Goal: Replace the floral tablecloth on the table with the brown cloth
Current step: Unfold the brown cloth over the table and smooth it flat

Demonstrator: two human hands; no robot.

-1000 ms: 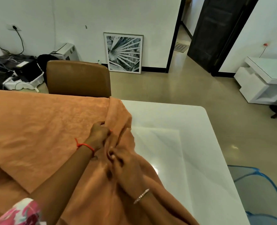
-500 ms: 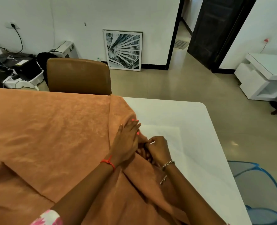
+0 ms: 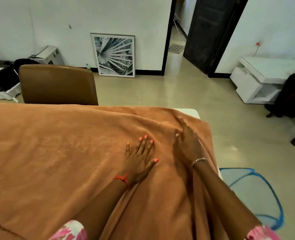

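Note:
The brown cloth (image 3: 60, 153) lies spread over nearly the whole white table (image 3: 190, 111), of which only the far right corner shows. My left hand (image 3: 139, 156) lies flat on the cloth, fingers straight and spread. My right hand (image 3: 186, 142), blurred, stretches flat over the cloth near the table's right edge, fingers extended. Folds run through the cloth below my wrists. No floral tablecloth is visible.
A brown chair (image 3: 58, 84) stands against the table's far side. A blue mesh hamper (image 3: 254, 196) sits on the floor at the right. A framed leaf print (image 3: 114, 55) leans on the wall; a white low cabinet (image 3: 261, 78) stands far right.
The cloth's bunched edge has been drawn right across the bare white table, covering almost all of it. Both hands let go of the fold and now lie flat on the cloth.

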